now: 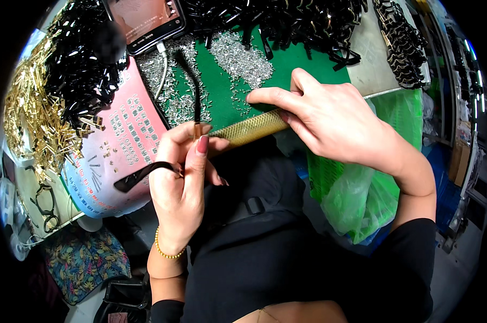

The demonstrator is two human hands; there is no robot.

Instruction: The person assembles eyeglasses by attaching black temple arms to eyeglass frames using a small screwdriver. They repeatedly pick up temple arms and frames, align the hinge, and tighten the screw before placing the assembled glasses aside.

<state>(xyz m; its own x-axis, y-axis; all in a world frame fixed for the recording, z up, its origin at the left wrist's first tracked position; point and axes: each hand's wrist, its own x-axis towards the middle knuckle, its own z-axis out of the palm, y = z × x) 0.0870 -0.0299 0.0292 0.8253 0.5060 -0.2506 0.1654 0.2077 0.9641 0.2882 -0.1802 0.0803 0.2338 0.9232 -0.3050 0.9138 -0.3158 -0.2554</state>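
My left hand (180, 185) is closed around a pair of dark eyeglasses, its thumb and fingertips pinched together. One dark temple arm (191, 81) points up and away from the fingers; another (138, 175) sticks out left past the thumb. In my right hand (329, 118) lies a yellow-gold rod with a cross-hatched grip (251, 131), like a screwdriver handle. Its left end meets my left fingertips, and its tip is hidden there. My right index finger reaches out beside a heap of tiny silver screw-like pieces (243, 62) on a green mat (303, 59).
Piles of glossy black eyewear parts (84, 59) and thin gold pieces (36, 107) stand at the left. A phone (146, 21) with a white cable lies at the back. A green basket lined with clear plastic (362, 194) hangs at the table edge. Black-and-gold temple arms (399, 48) lie far right.
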